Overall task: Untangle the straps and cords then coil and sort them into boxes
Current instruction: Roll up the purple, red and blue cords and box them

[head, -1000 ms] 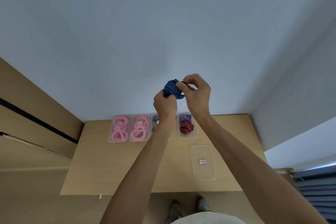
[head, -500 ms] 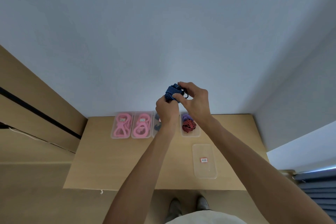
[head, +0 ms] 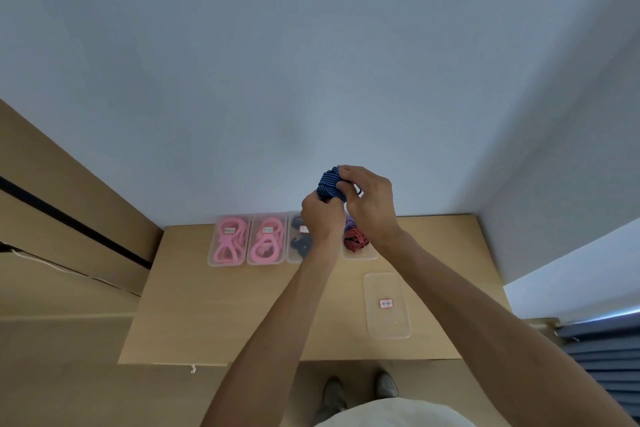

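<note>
Hands meet at centre frame, raised above the tabletop [head: 214, 315]. My left hand [head: 320, 217] grips the blue cord [head: 329, 184] from below; right hand [head: 372, 204] fingers [head: 343, 173] pinch its top, probably tucking the end so the coil holds. Open box [head: 360, 255] with a red cord [head: 355, 242] sits just below, its lid [head: 387, 305] aside at lower right.

Bare forearms [head: 277, 329], white top [head: 391, 412], grey shoes [head: 386, 385]
</note>
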`<state>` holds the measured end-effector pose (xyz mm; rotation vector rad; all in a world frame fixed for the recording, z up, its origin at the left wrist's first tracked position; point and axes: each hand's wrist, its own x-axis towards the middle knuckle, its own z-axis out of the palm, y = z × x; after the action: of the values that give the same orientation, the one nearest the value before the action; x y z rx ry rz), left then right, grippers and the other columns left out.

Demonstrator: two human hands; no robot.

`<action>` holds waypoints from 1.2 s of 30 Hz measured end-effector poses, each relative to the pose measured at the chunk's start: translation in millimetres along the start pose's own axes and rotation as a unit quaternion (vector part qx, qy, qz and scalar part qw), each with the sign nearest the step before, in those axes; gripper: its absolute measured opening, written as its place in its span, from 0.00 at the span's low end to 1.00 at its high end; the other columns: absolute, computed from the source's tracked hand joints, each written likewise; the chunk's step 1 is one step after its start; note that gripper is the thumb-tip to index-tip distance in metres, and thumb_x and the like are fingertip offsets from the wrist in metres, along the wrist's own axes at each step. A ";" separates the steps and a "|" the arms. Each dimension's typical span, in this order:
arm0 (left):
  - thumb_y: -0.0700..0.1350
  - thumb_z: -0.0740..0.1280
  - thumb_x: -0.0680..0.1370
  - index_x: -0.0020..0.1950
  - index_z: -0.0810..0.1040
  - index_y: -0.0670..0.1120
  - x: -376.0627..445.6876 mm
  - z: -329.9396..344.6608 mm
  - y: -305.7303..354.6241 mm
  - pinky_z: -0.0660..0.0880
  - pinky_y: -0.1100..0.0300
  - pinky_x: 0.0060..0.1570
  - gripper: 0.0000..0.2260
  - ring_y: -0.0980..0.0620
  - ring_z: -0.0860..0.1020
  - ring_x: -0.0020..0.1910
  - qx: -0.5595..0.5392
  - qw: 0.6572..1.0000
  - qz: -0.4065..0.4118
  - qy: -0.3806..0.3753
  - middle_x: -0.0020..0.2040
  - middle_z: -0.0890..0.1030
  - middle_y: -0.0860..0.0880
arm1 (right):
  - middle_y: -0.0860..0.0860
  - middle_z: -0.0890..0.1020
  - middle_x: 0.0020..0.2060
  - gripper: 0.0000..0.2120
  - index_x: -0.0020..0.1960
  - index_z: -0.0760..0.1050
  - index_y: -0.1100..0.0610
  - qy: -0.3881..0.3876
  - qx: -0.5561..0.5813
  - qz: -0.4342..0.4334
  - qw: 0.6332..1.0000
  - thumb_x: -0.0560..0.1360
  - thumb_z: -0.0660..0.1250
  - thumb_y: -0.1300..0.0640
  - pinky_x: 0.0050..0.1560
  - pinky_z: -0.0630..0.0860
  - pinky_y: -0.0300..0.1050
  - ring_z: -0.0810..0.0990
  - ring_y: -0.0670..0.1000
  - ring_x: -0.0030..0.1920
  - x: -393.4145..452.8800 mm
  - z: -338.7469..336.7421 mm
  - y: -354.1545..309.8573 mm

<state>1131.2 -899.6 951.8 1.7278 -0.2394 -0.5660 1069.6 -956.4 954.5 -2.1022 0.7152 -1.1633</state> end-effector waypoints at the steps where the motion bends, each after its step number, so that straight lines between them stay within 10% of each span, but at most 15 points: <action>1: 0.32 0.61 0.73 0.31 0.70 0.45 -0.1 -0.5 -2.4 0.61 0.60 0.29 0.13 0.55 0.63 0.26 -0.005 1.000 -0.003 -0.005 0.24 0.68 0.56 | 0.55 0.85 0.52 0.10 0.54 0.83 0.64 -0.003 0.003 0.002 1.000 0.75 0.68 0.70 0.54 0.79 0.42 0.80 0.43 0.52 -2.1 -0.1 1.4; 7: 0.35 0.62 0.75 0.31 0.70 0.44 8.1 -6.9 -8.2 0.62 0.59 0.29 0.12 0.55 0.64 0.27 0.093 0.993 0.073 -0.010 0.27 0.71 0.51 | 0.44 0.77 0.65 0.27 0.74 0.69 0.53 -0.105 0.098 0.186 0.972 0.77 0.71 0.52 0.61 0.73 0.33 0.74 0.41 0.63 -15.6 -2.2 7.4; 14: 0.52 0.68 0.74 0.34 0.73 0.42 19.6 -16.6 -10.7 0.72 0.54 0.35 0.15 0.53 0.71 0.30 0.215 0.959 0.161 -0.087 0.32 0.78 0.44 | 0.48 0.85 0.55 0.16 0.63 0.81 0.56 -0.021 0.133 0.293 0.947 0.77 0.70 0.53 0.57 0.80 0.46 0.84 0.48 0.52 3.2 -27.7 38.6; 16: 0.47 0.72 0.75 0.47 0.78 0.49 18.9 -18.4 -13.2 0.74 0.62 0.40 0.04 0.56 0.77 0.39 0.191 0.960 0.181 -0.100 0.44 0.81 0.53 | 0.49 0.86 0.50 0.12 0.57 0.83 0.57 -0.042 0.126 0.298 0.945 0.76 0.71 0.53 0.57 0.81 0.48 0.84 0.47 0.51 3.9 -32.3 43.3; 20: 0.38 0.69 0.78 0.67 0.75 0.50 18.4 -10.8 -15.0 0.76 0.71 0.47 0.19 0.62 0.78 0.51 0.168 0.950 0.189 -0.182 0.57 0.79 0.55 | 0.50 0.86 0.43 0.12 0.49 0.83 0.58 -0.069 0.115 0.311 0.941 0.76 0.71 0.49 0.49 0.80 0.44 0.84 0.48 0.47 0.2 -32.6 45.7; 27: 0.55 0.67 0.73 0.58 0.80 0.46 20.5 13.6 -24.7 0.80 0.50 0.49 0.18 0.47 0.83 0.44 0.093 0.988 0.002 -0.119 0.44 0.84 0.45 | 0.43 0.81 0.53 0.21 0.63 0.77 0.51 -0.153 0.108 0.267 0.945 0.72 0.75 0.56 0.47 0.75 0.31 0.81 0.41 0.48 -12.4 -37.3 55.6; 31: 0.45 0.66 0.80 0.57 0.79 0.43 13.3 23.2 -38.8 0.75 0.62 0.38 0.09 0.53 0.77 0.34 0.066 0.988 -0.023 -0.134 0.39 0.80 0.46 | 0.42 0.82 0.45 0.09 0.54 0.79 0.51 -0.154 0.041 0.267 0.950 0.75 0.71 0.51 0.42 0.72 0.32 0.79 0.42 0.43 -20.2 -40.9 71.9; 36: 0.38 0.67 0.79 0.62 0.78 0.44 5.8 31.2 -65.3 0.73 0.71 0.38 0.11 0.51 0.80 0.46 0.105 0.979 -0.015 -0.172 0.48 0.82 0.44 | 0.50 0.79 0.53 0.13 0.59 0.80 0.55 -0.184 0.017 0.282 0.942 0.76 0.71 0.52 0.54 0.75 0.43 0.78 0.49 0.51 -35.1 -38.2 104.3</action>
<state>1111.4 -913.5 883.3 1.8303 -0.5333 -0.8895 1003.6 -1010.2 874.9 -1.8280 1.0115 -0.4514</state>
